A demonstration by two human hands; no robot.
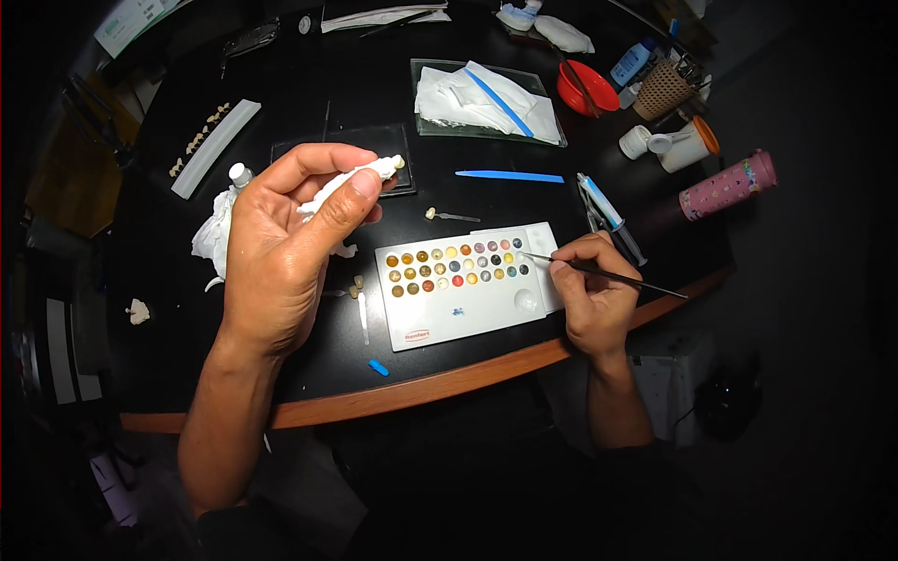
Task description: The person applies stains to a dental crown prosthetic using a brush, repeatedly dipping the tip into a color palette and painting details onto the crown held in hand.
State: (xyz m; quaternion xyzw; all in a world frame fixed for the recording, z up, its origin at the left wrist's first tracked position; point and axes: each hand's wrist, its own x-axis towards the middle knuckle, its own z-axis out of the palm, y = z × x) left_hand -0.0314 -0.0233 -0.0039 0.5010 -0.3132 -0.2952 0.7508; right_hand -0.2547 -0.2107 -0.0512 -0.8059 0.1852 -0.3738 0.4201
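My left hand (271,243) is closed, pinching a crumpled white tissue (327,194) between thumb and fingers. At the tissue's far end sits a small cream tooth-shaped piece (398,162). In my right hand (599,294) a thin dark paintbrush (645,282) is held like a pen. Its tip points at the right end of a white paint palette (430,313); I cannot tell whether it touches. Rows of small round wells in brown, yellow, red, grey and blue fill the palette's upper half. A blue smear (458,311) marks its bare lower part.
Beyond the palette lie a blue strip (510,176) and a glass slab (552,131) bearing white tissues. To the right stand a red bowl (603,93), a jar (634,142) and a pink bottle (728,187). A white holder (217,150) with tooth pieces lies far left.
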